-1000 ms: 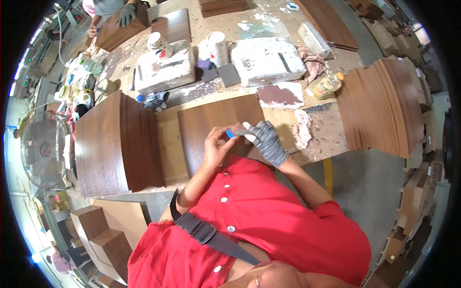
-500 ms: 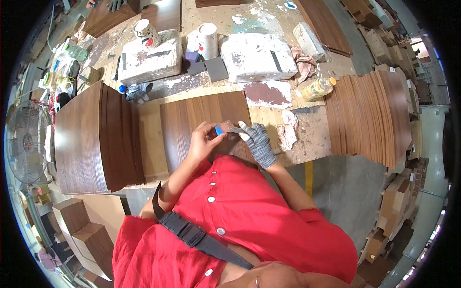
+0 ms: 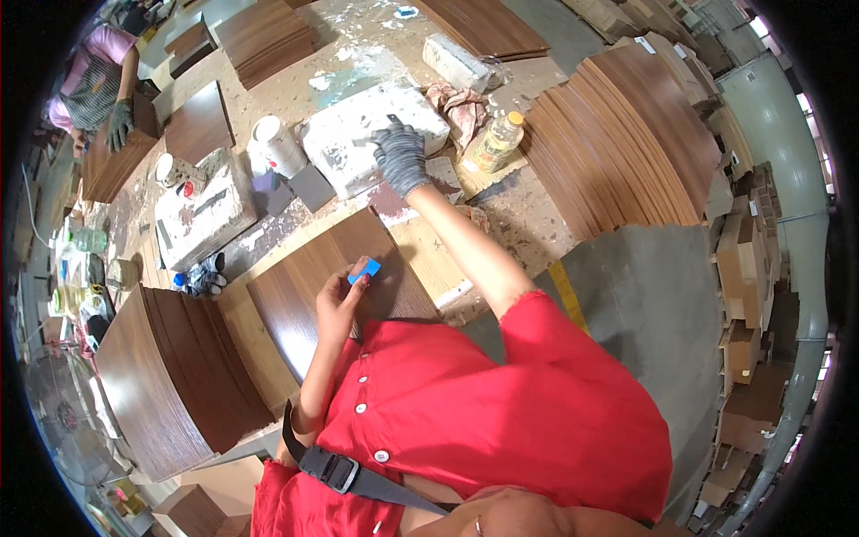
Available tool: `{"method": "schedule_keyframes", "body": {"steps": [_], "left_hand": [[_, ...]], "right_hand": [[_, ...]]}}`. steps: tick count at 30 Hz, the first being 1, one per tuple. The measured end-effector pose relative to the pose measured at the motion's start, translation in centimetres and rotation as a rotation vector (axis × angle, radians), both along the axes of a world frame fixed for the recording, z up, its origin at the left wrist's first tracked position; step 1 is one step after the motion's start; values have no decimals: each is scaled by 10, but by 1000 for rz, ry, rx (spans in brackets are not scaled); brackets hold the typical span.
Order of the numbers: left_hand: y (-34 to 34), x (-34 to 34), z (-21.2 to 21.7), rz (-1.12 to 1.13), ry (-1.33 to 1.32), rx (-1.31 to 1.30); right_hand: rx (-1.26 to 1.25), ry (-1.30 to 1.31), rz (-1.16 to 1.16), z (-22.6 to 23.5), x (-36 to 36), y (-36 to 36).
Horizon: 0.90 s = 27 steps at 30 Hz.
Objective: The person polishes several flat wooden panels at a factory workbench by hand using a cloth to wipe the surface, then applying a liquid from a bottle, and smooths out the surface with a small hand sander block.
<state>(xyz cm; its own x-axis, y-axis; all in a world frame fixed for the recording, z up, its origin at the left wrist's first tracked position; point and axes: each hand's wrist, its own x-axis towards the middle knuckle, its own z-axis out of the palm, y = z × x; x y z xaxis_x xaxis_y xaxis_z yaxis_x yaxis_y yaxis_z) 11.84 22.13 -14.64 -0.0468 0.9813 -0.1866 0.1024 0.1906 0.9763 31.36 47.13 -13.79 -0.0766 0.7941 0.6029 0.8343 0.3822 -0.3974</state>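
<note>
Two hands over a brown panel on the bench.
Left hand (image 3: 335, 300) fingers pinch a small blue block (image 3: 364, 269); gloved right hand (image 3: 400, 157) rests, fingers curled, on a white foam block (image 3: 358, 143) beyond the brown panel (image 3: 304, 295).

A small bright blue block (image 3: 364, 269) is pinched in the bare left hand (image 3: 337, 304). A grey knit glove, flecked darker, is worn on the right hand (image 3: 400, 158). Under it, a white block (image 3: 349, 143) is smeared with grey. Below the left hand, a dark brown wood-grain panel (image 3: 304, 291) is seen. Red sleeves with white buttons, too.
</note>
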Motion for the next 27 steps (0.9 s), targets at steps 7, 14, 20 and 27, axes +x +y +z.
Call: {"method": "schedule_keyframes", "body": {"steps": [7,14,20,27], "left_hand": [[-12,-4,-17,205,-737,-250],[-21,19,-47,146,-349,-62],[-31,17,-40,285,-23,-8],[-72,-18,-5,43,684,149]], "right_hand": [[-255,220,171,7,-10,-81],[-1135,929,510,-25,-15,-213],[-725,606,570,-37,-8,-171],[-364,-301,192,-51,83,-104]]}}
